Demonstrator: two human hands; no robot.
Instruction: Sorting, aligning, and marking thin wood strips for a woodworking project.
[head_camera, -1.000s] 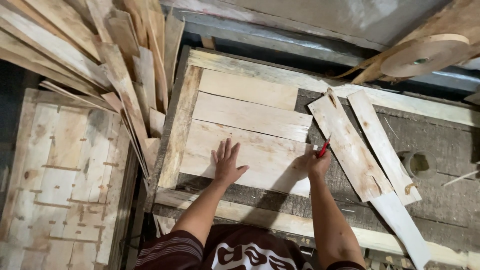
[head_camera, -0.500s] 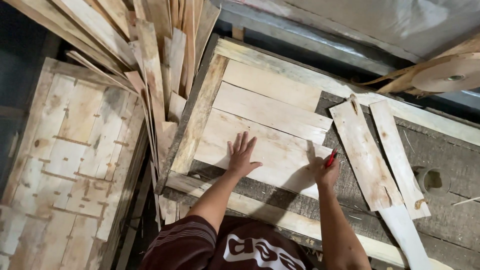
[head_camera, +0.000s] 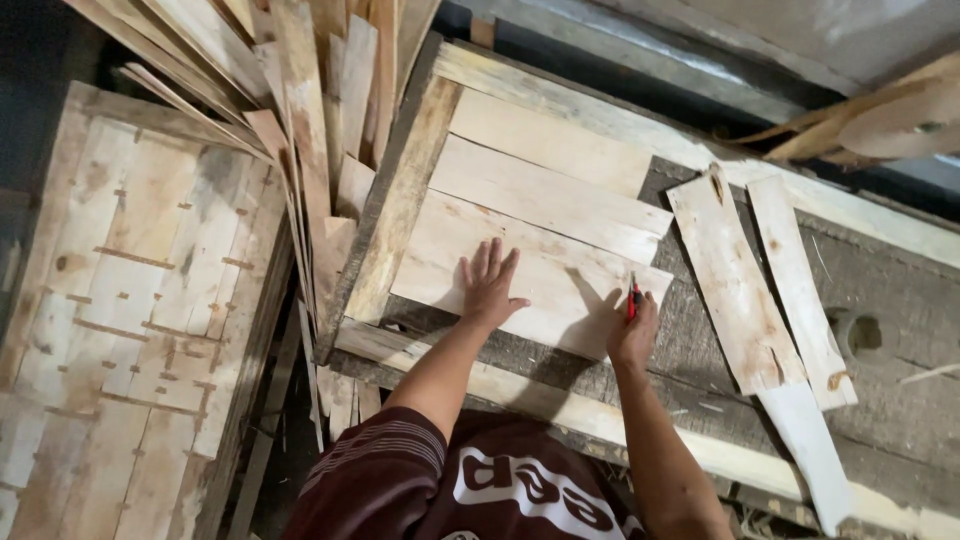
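Marker (head_camera: 632, 297) pinched in right hand's (head_camera: 632, 335) fingers.

Three pale boards (head_camera: 545, 215) side by side, two loose planks (head_camera: 733, 280), one red marker (head_camera: 632, 297).

Rough grey workbench (head_camera: 880, 290), stacked wood slats (head_camera: 300, 90), nailed panel (head_camera: 120, 300)

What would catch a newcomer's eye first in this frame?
Centre frame, the left hand lies flat on a pale plank while the right hand holds a red marker at its right end. Upper left, a fan of leaning wood slats rises beside the bench.
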